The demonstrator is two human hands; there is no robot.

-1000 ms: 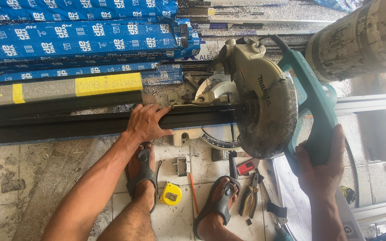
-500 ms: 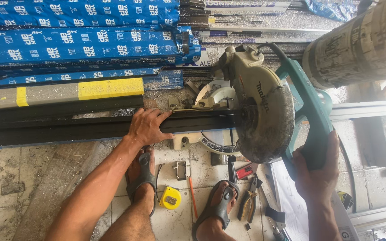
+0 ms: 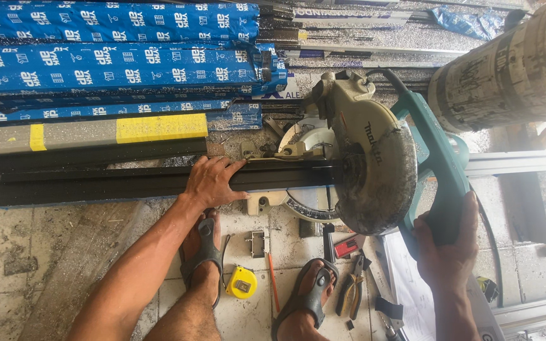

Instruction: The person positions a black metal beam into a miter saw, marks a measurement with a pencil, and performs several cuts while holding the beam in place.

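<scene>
My left hand (image 3: 211, 182) presses flat on a long black metal profile (image 3: 96, 184) that lies across the base of a miter saw (image 3: 374, 164). The profile runs from the left under the saw's dusty blade guard. My right hand (image 3: 445, 246) grips the saw's teal handle (image 3: 440, 170) at the right, with the saw head lowered over the profile. Both my sandalled feet (image 3: 203, 252) stand just in front of the saw base.
Blue-wrapped profile bundles (image 3: 109, 57) are stacked behind. A grey profile with yellow tape (image 3: 90, 134) lies beside them. A yellow tape measure (image 3: 241, 283), pencil (image 3: 273, 281), pliers (image 3: 351, 287) and a red tool (image 3: 346, 247) lie on the tiled floor. A large cardboard roll (image 3: 507, 76) sits at upper right.
The view has drifted slightly; my left hand stays on the black profile and my right hand keeps its grip on the saw handle, with the saw head still lowered.
</scene>
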